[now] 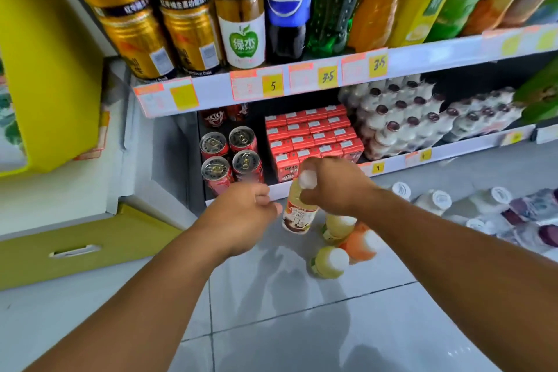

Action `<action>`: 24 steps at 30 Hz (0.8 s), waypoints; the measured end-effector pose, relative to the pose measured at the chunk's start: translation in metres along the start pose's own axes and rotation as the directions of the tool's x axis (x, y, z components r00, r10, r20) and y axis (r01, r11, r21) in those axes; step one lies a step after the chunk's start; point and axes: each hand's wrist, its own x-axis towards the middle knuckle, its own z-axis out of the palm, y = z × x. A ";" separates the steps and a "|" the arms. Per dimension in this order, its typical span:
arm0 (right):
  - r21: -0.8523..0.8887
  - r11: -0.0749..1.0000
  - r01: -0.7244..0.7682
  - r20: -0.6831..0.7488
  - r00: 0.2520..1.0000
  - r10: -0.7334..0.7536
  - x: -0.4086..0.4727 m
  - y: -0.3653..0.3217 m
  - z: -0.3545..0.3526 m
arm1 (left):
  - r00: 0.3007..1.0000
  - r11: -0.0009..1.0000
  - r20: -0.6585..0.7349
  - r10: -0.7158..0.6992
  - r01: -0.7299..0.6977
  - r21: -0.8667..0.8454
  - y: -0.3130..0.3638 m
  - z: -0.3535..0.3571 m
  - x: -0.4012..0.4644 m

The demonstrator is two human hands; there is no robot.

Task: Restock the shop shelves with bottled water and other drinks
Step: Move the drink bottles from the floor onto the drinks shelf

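At centre left the bottom shelf (392,164) already holds red cans (231,154), with red cartons (314,133) and white bottle packs (401,118) filling it to the right. Just below, the left hand (241,214) hovers with fingers loosely curled, holding nothing, close beside the tea bottle (299,208). The right hand (335,184) grips that bottle by its neck, above the floor (302,326) in front of the shelf. Lower centre right, three small bottles (341,241) wait on the tiles, and more white bottles (434,201) lie at right. Restocking looks partway through, with much stock left to shelve.
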 end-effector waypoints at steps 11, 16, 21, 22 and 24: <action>0.359 0.836 0.415 -0.387 0.881 -0.271 -0.111 -0.087 -0.252 | 0.943 0.929 -0.021 0.332 -0.331 -0.164 0.125 -0.065 -0.071; 0.417 0.702 0.577 -0.677 0.713 -0.184 -0.135 -0.107 -0.308 | 0.866 0.845 -0.142 0.480 -0.499 -0.193 0.193 -0.089 -0.113; 0.455 0.652 0.607 -0.769 0.636 -0.056 -0.152 -0.123 -0.340 | 0.818 0.769 -0.212 0.534 -0.575 -0.279 0.247 -0.104 -0.133; 0.436 0.678 0.591 -0.773 0.633 -0.054 -0.155 -0.125 -0.342 | 0.803 0.755 -0.228 0.550 -0.596 -0.274 0.256 -0.107 -0.136; 0.396 0.748 0.532 -0.757 0.650 -0.062 -0.159 -0.128 -0.339 | 0.781 0.747 -0.255 0.570 -0.622 -0.235 0.270 -0.112 -0.138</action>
